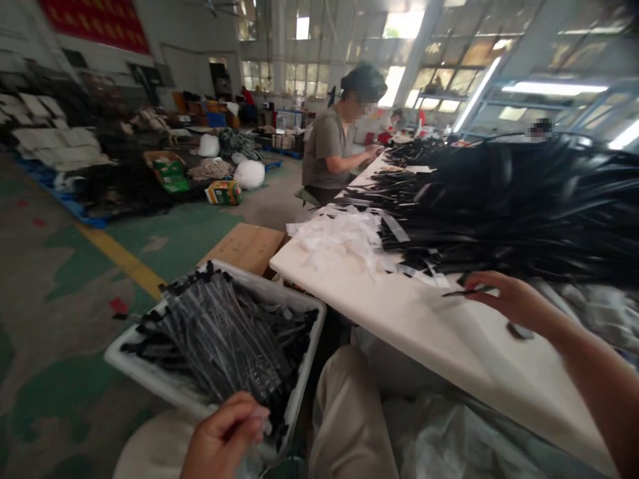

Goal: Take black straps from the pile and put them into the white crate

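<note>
My left hand (227, 432) is closed in a pinch at the near edge of the white plastic crate (315, 336). A bit of clear plastic film (266, 426) shows at its fingertips. The crate is full of black strips (224, 326), many in clear plastic sleeves. Over the white tabletop (359, 299) my right hand (504, 297) is closed on a thin dark pointed tool (466, 291); blur hides its exact kind. White plastic strips (339, 233) lie heaped on the table, left of that hand. Behind it rises a big pile of long black strips (499, 199).
A cardboard box (244, 247) stands behind the crate. Another person (329, 146) works at the table's far side. Crumpled clear plastic (599, 306) lies at the right, and more plastic (444, 439) hangs below the table edge. Sacks and bundles (60, 150) cover pallets at the left.
</note>
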